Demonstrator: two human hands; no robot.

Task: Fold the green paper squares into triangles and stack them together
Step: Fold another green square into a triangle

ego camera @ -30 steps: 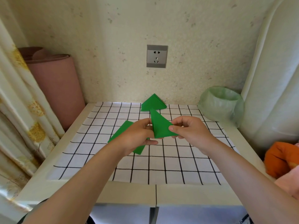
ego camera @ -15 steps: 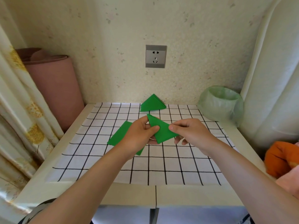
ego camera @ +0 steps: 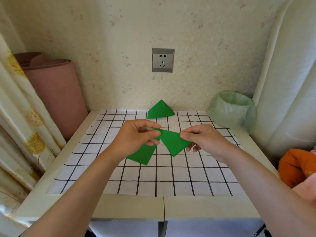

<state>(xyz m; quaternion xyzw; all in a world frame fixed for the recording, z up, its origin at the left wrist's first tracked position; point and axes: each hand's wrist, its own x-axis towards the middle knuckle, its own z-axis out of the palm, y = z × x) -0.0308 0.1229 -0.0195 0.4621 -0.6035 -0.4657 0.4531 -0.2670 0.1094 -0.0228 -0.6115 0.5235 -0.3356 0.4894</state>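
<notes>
I hold a folded green paper triangle (ego camera: pixel 172 142) above the middle of the table, one tip pointing down. My left hand (ego camera: pixel 136 135) pinches its left corner and my right hand (ego camera: pixel 203 139) pinches its right corner. Flat green paper squares (ego camera: pixel 142 154) lie on the gridded mat under my left hand, partly hidden by it. A stack of folded green triangles (ego camera: pixel 159 110) rests at the mat's far edge, near the wall.
The white mat with black grid lines (ego camera: pixel 153 178) covers a small white table (ego camera: pixel 130 207). A bin with a pale green bag (ego camera: pixel 232 110) stands at the far right corner. A pink rolled mat (ego camera: pixel 56 93) and a curtain (ego camera: pixel 20 117) flank the left; orange cloth (ego camera: pixel 295 165) lies right.
The triangle has turned from standing on end to lying wide between my hands. Both hands have moved apart along its edge and slightly away from me.
</notes>
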